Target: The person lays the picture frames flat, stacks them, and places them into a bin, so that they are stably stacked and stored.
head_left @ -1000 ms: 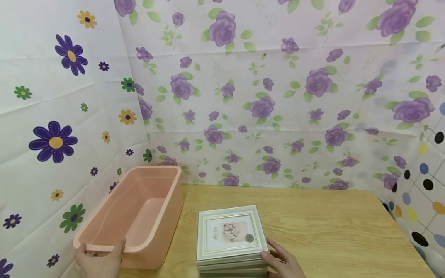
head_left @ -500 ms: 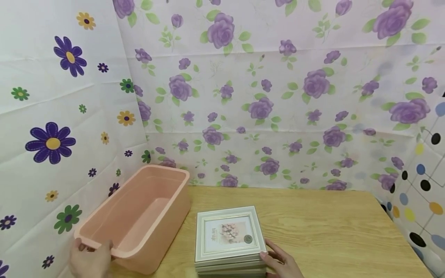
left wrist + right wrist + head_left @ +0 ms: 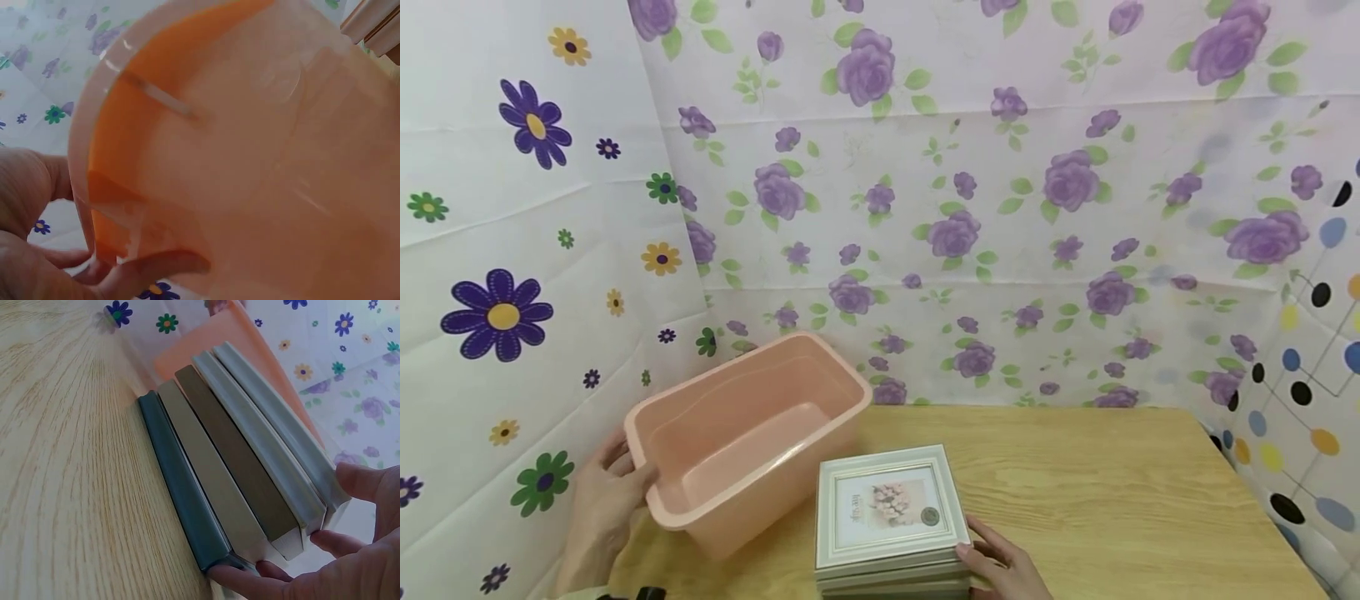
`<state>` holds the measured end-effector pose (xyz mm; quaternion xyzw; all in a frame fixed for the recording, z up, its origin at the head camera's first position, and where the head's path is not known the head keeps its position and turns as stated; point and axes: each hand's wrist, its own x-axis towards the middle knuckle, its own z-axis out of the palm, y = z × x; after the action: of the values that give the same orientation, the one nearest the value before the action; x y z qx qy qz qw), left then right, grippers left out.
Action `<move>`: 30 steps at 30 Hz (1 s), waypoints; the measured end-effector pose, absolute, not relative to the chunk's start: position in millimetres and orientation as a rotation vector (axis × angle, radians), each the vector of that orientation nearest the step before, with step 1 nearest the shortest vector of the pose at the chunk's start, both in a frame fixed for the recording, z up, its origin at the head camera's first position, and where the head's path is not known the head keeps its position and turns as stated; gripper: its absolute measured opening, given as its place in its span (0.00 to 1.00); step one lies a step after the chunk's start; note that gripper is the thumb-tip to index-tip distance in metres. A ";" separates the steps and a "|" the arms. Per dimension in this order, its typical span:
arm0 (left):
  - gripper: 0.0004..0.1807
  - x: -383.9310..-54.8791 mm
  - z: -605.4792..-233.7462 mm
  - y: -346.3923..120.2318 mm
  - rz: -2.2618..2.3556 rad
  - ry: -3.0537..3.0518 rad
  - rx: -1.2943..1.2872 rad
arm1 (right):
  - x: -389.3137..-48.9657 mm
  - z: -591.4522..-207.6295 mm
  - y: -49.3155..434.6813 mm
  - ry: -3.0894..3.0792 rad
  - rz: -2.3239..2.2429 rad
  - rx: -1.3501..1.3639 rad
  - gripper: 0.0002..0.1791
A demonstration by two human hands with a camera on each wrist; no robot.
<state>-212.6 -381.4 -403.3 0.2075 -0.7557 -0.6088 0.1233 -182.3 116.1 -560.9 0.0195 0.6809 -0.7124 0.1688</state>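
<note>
A pink plastic bin (image 3: 775, 492) stands at an angle on the left of the table in the head view. My left hand (image 3: 602, 500) grips its near-left end, thumb over the rim and fingers on the outside. In the left wrist view the bin's inside (image 3: 250, 156) fills most of the picture. Just right of the bin lies a stack of several picture frames (image 3: 887, 504), the top one white with a flower print. My right hand (image 3: 1007, 567) rests against its near right corner. The right wrist view has dark, beige, brown and white frame edges (image 3: 237, 456), with fingertips along the corner.
The wood-grain table (image 3: 1090, 483) stretches to the right of the frames. A purple-rose cloth (image 3: 940, 325) hangs behind it, a daisy-print cloth (image 3: 565, 358) on the left, and a dotted cloth (image 3: 1292, 442) on the right. The bin's right end is close to the stack.
The bin has swung round: its far end moved right, its near end moved up and right, toward the frames. My left hand moved with it. The right hand stayed at the stack.
</note>
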 end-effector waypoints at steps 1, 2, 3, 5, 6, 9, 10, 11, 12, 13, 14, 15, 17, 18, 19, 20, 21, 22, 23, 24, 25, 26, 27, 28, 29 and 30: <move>0.54 -218.0 -402.4 -381.8 -1.789 -2.231 0.562 | -182.6 -561.0 116.0 1.938 -2.027 0.056 0.45; 0.53 -223.7 -402.2 -381.7 -1.796 -2.259 0.524 | -182.8 -561.0 116.0 1.939 -2.028 0.057 0.45; 0.53 -230.0 -402.3 -381.2 -1.803 -2.289 0.488 | -183.0 -560.9 115.8 1.943 -2.030 0.060 0.45; 0.51 -244.1 -402.7 -379.5 -1.785 -2.348 0.429 | -183.3 -560.9 115.8 1.951 -2.034 0.068 0.46; 0.51 -251.3 -403.4 -378.7 -1.772 -2.377 0.400 | -183.5 -560.8 115.8 1.955 -2.036 0.074 0.46; 0.50 -272.6 -406.6 -376.0 -1.751 -2.443 0.333 | -183.5 -561.3 115.3 1.964 -2.045 0.070 0.46; 0.49 -279.1 -408.1 -375.5 -1.758 -2.454 0.306 | -183.2 -561.8 115.1 1.964 -2.050 0.061 0.47; 0.49 -285.2 -409.9 -374.6 -1.776 -2.458 0.275 | -182.7 -562.4 114.9 1.962 -2.060 0.041 0.48; 0.49 -291.0 -412.0 -373.5 -1.796 -2.462 0.244 | -182.0 -563.1 114.6 1.956 -2.072 0.023 0.48; 0.48 -296.6 -414.1 -372.1 -1.814 -2.463 0.218 | -181.4 -563.8 114.1 1.951 -2.081 0.003 0.49; 0.48 -301.8 -416.3 -370.4 -1.838 -2.459 0.188 | -180.7 -564.4 113.7 1.951 -2.085 -0.023 0.49; 0.48 -306.7 -418.8 -368.4 -1.848 -2.463 0.163 | -180.0 -564.9 113.3 1.955 -2.085 -0.037 0.49; 0.47 -315.7 -424.9 -363.3 -1.863 -2.472 0.118 | -178.9 -565.9 112.9 1.970 -2.083 -0.044 0.48; 0.47 -319.8 -427.6 -360.6 -1.873 -2.476 0.100 | -178.2 -566.5 112.2 1.979 -2.079 -0.039 0.47; 0.47 -323.4 -429.9 -357.5 -1.880 -2.477 0.081 | -177.5 -567.4 111.6 1.990 -2.076 -0.039 0.47; 0.47 -327.0 -432.0 -354.7 -1.884 -2.478 0.060 | -176.6 -568.5 110.7 2.002 -2.075 -0.041 0.47; 0.47 -330.2 -433.4 -351.6 -1.893 -2.478 0.043 | -175.6 -569.8 109.7 2.006 -2.078 -0.036 0.46; 0.47 -333.1 -434.2 -348.5 -1.903 -2.477 0.023 | -174.4 -571.3 108.7 2.013 -2.081 -0.042 0.46; 0.47 -336.3 -434.9 -345.6 -1.917 -2.472 0.002 | -173.0 -572.6 107.8 2.022 -2.081 -0.049 0.46; 0.47 -339.5 -435.4 -342.4 -1.924 -2.471 -0.014 | -171.6 -574.1 106.8 2.029 -2.088 -0.053 0.46; 0.46 -343.0 -435.9 -339.0 -1.931 -2.472 -0.030 | -170.4 -575.1 106.3 2.033 -2.090 -0.054 0.46; 0.46 -346.7 -436.2 -335.7 -1.939 -2.477 -0.048 | -169.5 -575.8 106.0 2.041 -2.090 -0.055 0.46; 0.46 -350.2 -436.7 -331.8 -1.950 -2.477 -0.060 | -168.7 -576.2 105.9 2.053 -2.086 -0.056 0.46; 0.46 -353.9 -437.1 -328.1 -1.957 -2.482 -0.077 | -168.2 -576.5 106.0 2.068 -2.085 -0.057 0.45; 0.46 -357.8 -437.7 -323.9 -1.967 -2.480 -0.087 | -167.8 -576.6 106.3 2.076 -2.088 -0.056 0.45; 0.46 -361.1 -438.1 -319.5 -1.973 -2.484 -0.097 | -167.5 -576.7 106.5 2.084 -2.092 -0.058 0.44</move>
<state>-361.1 -319.5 -438.1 -0.0305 -0.7826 -0.6216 -0.0160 -167.5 106.5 -576.7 -0.0195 0.7026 -0.7052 0.0937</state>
